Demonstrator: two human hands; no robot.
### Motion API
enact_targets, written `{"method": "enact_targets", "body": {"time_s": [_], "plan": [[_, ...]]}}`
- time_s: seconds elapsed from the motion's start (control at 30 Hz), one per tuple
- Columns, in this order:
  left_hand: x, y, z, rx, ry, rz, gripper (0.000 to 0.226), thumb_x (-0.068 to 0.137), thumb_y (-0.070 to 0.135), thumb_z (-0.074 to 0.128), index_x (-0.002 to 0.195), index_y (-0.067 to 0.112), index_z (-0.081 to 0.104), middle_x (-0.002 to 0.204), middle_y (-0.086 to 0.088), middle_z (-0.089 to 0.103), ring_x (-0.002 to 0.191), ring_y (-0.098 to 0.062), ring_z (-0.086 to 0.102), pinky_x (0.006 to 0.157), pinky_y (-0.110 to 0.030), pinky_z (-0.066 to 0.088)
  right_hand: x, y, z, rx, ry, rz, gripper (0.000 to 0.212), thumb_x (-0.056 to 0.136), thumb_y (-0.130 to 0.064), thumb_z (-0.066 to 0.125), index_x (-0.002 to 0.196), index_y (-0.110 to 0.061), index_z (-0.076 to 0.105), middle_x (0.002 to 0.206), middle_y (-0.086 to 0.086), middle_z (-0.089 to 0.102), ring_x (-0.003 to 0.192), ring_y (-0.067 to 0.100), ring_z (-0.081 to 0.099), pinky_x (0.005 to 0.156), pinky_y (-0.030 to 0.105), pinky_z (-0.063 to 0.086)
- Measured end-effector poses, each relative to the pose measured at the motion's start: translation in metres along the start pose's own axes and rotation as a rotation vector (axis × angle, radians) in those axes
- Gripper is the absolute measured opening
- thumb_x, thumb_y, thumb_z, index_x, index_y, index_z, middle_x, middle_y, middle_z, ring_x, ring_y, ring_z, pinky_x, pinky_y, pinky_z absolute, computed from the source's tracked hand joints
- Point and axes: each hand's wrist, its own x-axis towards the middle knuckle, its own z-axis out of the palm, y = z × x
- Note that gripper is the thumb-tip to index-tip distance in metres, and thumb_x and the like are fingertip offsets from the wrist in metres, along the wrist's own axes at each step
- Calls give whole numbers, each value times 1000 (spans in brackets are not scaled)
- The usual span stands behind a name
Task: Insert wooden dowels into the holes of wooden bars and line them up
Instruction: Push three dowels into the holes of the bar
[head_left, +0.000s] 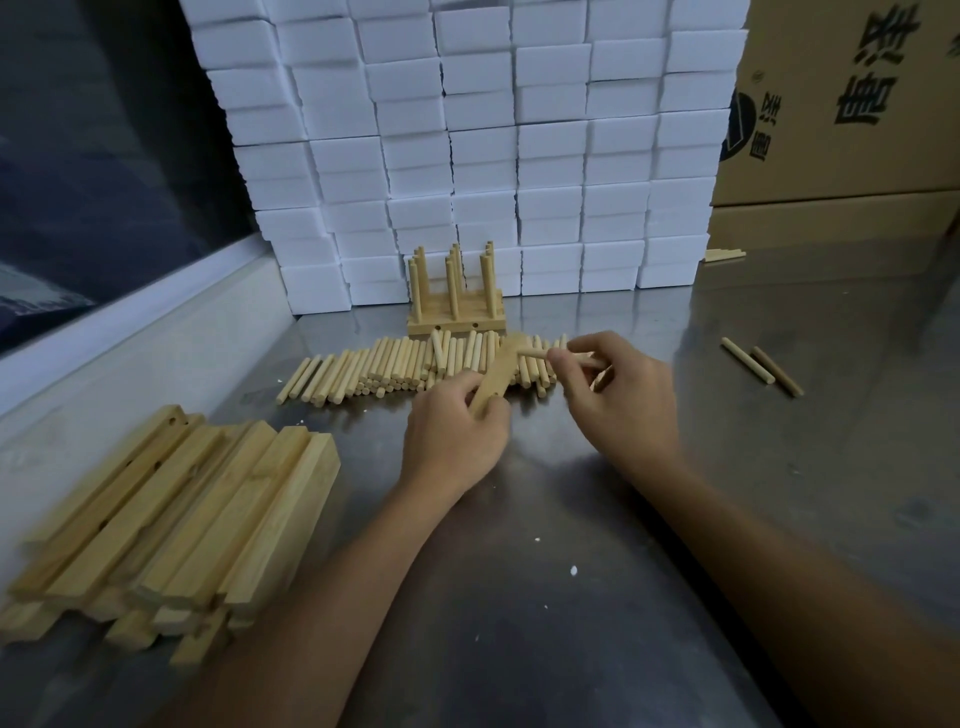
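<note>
I have my left hand (453, 435) wrapped around the near end of a wooden bar (497, 375), its fingers (457, 387) curled over the wood so the bar angles up and away from me above the steel desk (571, 545). My right hand (621, 400) pinches a single dowel (535, 353) between thumb and fingertips, holding it roughly level with its free end touching the upper part of the bar. I cannot tell whether the tip sits in a hole.

Just behind my hands a row of loose dowels (374, 370) lies side by side on the desk. Beyond that row stand the finished bars (457, 318), lined up against each other with dowels rising upright from them, right in front of a wall of stacked white boxes (467, 145).

To my left, near the desk edge, a pile of bare bars (176, 514) lies stacked lengthwise, some showing drilled holes. Off to my right two dowels (761, 366) lie by themselves, well apart from the main row. A cardboard box (841, 104) with printed characters stands at the far right, with a few more sticks (724, 254) lying at its foot.
</note>
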Motion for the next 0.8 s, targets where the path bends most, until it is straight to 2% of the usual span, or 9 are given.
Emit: {"method": "enact_targets", "body": {"time_s": [0.07, 0.13, 0.2, 0.3, 0.43, 0.57, 0.67, 0.73, 0.8], "plan": [[3, -2, -1, -105, 35, -98, 19, 88, 13, 55, 76, 0, 62, 58, -8, 51, 50, -18, 44, 48, -29, 35, 1, 0, -2, 74, 15, 40, 26, 96, -39, 62, 96, -15, 69, 70, -4, 67, 65, 21, 64, 65, 48, 54], [4, -3, -3, -229, 66, -194, 23, 91, 14, 54, 78, -4, 61, 58, -9, 52, 44, -16, 46, 42, -21, 37, 1, 1, -3, 133, 23, 74, 27, 98, -39, 55, 94, -15, 67, 70, -5, 65, 64, 20, 63, 64, 49, 54], [5, -4, -4, -286, 82, -257, 24, 93, 15, 53, 78, -2, 62, 51, -7, 51, 36, -10, 46, 38, -15, 36, 1, 2, -3, 146, 27, 104, 27, 100, -37, 51, 89, -16, 64, 70, -5, 63, 64, 22, 65, 64, 48, 54], [7, -5, -5, -362, 83, -298, 22, 93, 14, 52, 76, 7, 63, 52, -4, 54, 34, -11, 48, 37, -17, 39, 1, 4, -2, 110, 29, 139, 31, 102, -31, 50, 82, -12, 64, 66, 3, 62, 64, 28, 63, 64, 50, 52], [5, -6, -3, -384, 47, -218, 21, 98, 16, 50, 82, 19, 63, 57, 3, 60, 38, -18, 56, 38, -25, 43, 3, 5, -3, 46, 32, 172, 32, 101, -28, 50, 82, -9, 67, 65, 7, 63, 64, 28, 61, 64, 50, 52], [3, -6, -1, -372, 3, -130, 22, 102, 21, 49, 87, 34, 59, 75, 5, 63, 38, -14, 56, 36, -21, 39, 4, 8, -8, -102, 32, 145, 31, 100, -29, 51, 79, -10, 65, 64, 4, 62, 61, 24, 57, 61, 47, 52], [6, -8, -1, -396, 14, -183, 22, 102, 23, 49, 89, 36, 60, 78, 4, 65, 39, -13, 52, 36, -21, 36, 11, 17, -16, -242, -32, 168, 25, 99, -31, 51, 89, -13, 66, 78, 3, 66, 72, 24, 62, 68, 46, 55], [8, -10, -1, -426, 14, -225, 21, 102, 23, 49, 90, 36, 60, 77, 3, 65, 38, -13, 49, 36, -21, 35, 14, 23, -21, -386, -82, 206, 22, 96, -30, 53, 105, -15, 67, 101, 5, 67, 94, 26, 60, 80, 46, 54], [10, -13, -1, -459, -2, -258, 16, 102, 22, 49, 97, 29, 63, 76, 3, 65, 37, -13, 47, 35, -20, 33, 14, 27, -23, -520, -151, 271, 30, 95, -31, 54, 120, -16, 62, 118, 10, 60, 111, 30, 53, 92, 46, 48]]}}
